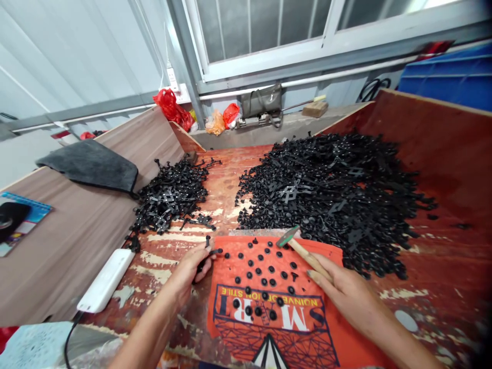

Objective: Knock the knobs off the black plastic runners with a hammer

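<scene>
My right hand point(338, 281) is closed around the wooden handle of a hammer point(309, 258) with a green-marked metal head. That head is over the upper part of an orange printed cloth point(326, 250). Several small black round-headed pieces point(271, 269) are spread over the cloth. At the cloth's left edge, my left hand point(191, 265) has its fingers curled around a small black linked part point(210, 250), whose knobbed ends stick out past the fingertips. The rest of that part is hidden by the fingers.
Behind the cloth lies a large heap of black parts point(326, 189), and a smaller heap point(172, 192) is to the left. Wooden boards point(430, 138) wall in the worn red table point(226, 179). A white power strip point(105, 281) and grey cloth point(92, 163) are on the left.
</scene>
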